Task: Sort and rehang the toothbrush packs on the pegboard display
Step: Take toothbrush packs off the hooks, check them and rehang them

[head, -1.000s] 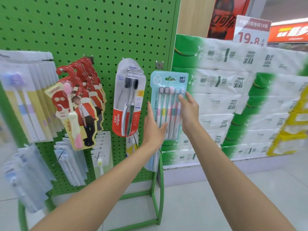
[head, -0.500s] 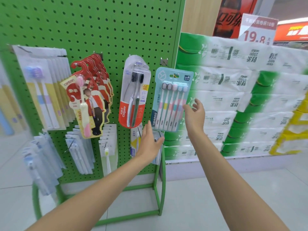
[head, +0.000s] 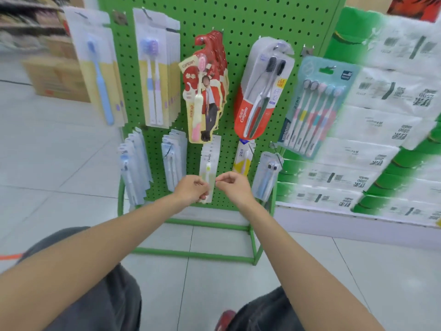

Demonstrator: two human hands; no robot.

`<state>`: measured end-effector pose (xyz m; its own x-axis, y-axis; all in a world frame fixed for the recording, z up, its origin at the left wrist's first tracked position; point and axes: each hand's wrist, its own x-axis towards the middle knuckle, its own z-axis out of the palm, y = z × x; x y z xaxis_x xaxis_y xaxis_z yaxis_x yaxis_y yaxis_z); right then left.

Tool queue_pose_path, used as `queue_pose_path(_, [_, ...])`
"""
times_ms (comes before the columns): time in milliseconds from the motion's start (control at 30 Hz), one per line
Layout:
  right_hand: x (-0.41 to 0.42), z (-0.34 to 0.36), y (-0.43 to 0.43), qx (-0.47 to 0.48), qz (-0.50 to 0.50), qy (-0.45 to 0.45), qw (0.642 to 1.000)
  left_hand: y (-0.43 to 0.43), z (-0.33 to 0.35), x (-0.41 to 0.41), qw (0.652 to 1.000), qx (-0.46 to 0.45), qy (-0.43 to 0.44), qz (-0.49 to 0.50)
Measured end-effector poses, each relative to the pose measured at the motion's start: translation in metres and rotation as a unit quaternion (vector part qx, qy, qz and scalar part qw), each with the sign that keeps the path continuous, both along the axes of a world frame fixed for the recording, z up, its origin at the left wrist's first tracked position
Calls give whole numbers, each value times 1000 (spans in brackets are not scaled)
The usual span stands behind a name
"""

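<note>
Head view: the person crouched before the green pegboard (head: 238, 20), both hands low on its bottom row. The left hand (head: 191, 191) was clenched round the lower end of a white pack (head: 210, 161) that hung on the middle bottom peg. The right hand (head: 232, 186) had its fingers curled, with thumb and forefinger meeting at the pack's right edge, apparently pinching it. Holding it from both sides probably served to steady the pack and square it on its hook, or to lift it off for sorting.

Close neighbours crowded the pack. A yellow pack (head: 242, 161) hung just beside it on the right, a blue pack (head: 265, 180) further right, and pale packs (head: 173, 161) on the left. Directly above, the red packs (head: 210, 75) hung down over the white pack's top and hid its hook, so lifting it free would likely brush them. The Colgate pack (head: 260, 96) and the five-brush pack (head: 312, 108) hung on the upper row to the right. Stacked tissue (head: 381, 115) stood against the board's right side, and the stand's frame (head: 198, 254) lay on the floor below the hands.
</note>
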<state>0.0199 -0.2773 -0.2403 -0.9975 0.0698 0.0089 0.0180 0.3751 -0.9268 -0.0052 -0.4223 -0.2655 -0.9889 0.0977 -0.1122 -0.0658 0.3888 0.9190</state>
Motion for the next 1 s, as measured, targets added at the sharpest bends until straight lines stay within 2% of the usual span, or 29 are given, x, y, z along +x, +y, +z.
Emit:
queue_pose_path(167, [-25, -26, -83, -3, 90, -36, 995, -74, -17, -9, 996, -9, 0, 87])
queue_pose_path(300, [-58, -18, -159, 14, 144, 3, 989, -129, -17, -22, 975, -16, 14, 220])
queue_pose_path(467, [-85, -26, -206, 5, 107, 8, 994, -171, -14, -38, 928, -40, 37, 368])
queue_pose_path(567, [-98, -31, -221, 2, 93, 10, 996, -183, -24, -51, 939, -27, 27, 343])
queue_pose_path(700, [-111, -35, -238, -25, 61, 13, 998, -189, -32, -66, 955, -67, 30, 286])
queue_pose_path(1000, [-110, -41, -245, -70, 22, 43, 996, -186, -36, -73, 954, -36, 79, 287])
